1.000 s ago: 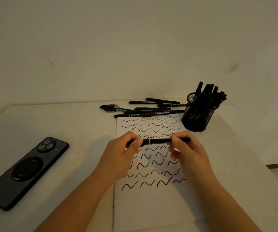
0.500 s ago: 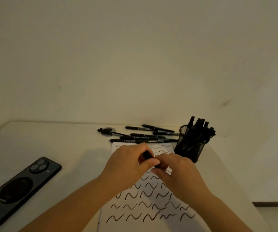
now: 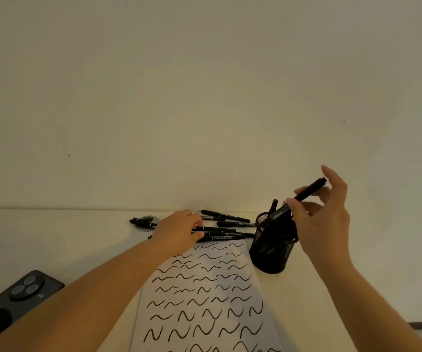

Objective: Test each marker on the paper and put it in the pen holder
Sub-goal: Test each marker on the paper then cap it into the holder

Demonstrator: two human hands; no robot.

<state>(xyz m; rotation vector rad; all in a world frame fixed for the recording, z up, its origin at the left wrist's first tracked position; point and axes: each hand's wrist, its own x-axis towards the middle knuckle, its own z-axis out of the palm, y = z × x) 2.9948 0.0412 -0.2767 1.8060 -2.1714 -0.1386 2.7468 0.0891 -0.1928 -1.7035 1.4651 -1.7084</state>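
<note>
My right hand [image 3: 321, 214] pinches a black marker [image 3: 304, 195] that slants down into the black mesh pen holder [image 3: 272, 252], where other markers stand. My left hand [image 3: 179, 231] reaches over the row of loose black markers [image 3: 226, 224] lying at the top of the paper, its fingers curled on one of them. The white paper [image 3: 204, 295] carries several rows of black wavy test marks and lies between my forearms.
A black phone [image 3: 14, 301] lies face down at the left near the table's front. A small round lid [image 3: 146, 222] with a marker on it sits left of the marker row. The wall rises behind the table's far edge.
My hands have parted from the paper's middle. The right hand carried the marker up and right to the holder. The left hand went forward to the loose markers. The camera tilted upward.
</note>
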